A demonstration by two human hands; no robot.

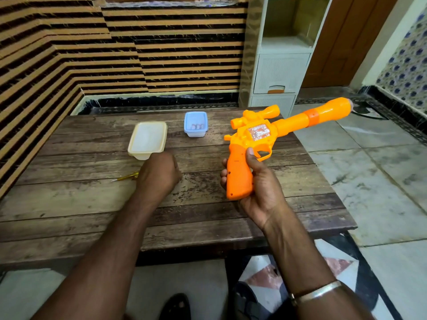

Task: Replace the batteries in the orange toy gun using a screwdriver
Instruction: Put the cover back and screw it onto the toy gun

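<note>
Orange toy gun point(265, 139) in right hand point(261, 188), above wooden table point(208, 215).

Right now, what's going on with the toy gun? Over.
Right hand holds toy gun by grip. Left hand on screwdriver. Nothing blocking.

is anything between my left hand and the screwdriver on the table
Nothing visible does. The left hand is closed right at the handle end of the yellow screwdriver; the cream container sits behind it, out of the way.
</note>
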